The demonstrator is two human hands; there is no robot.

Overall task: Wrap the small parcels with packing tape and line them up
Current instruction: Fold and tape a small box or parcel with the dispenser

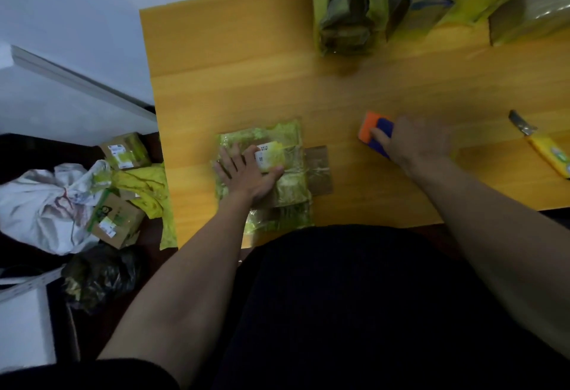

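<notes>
On the table, my left hand lies flat on the tape-wrapped parcel; my right hand grips an orange-and-blue tape dispenser, a yellow box cutter well right.

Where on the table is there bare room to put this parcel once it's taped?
Bare wood lies between the parcel under the left hand and the lined-up parcels at the far edge, widest at the far left corner. A narrower strip separates the right hand from the knife. The far right is crowded.
</notes>
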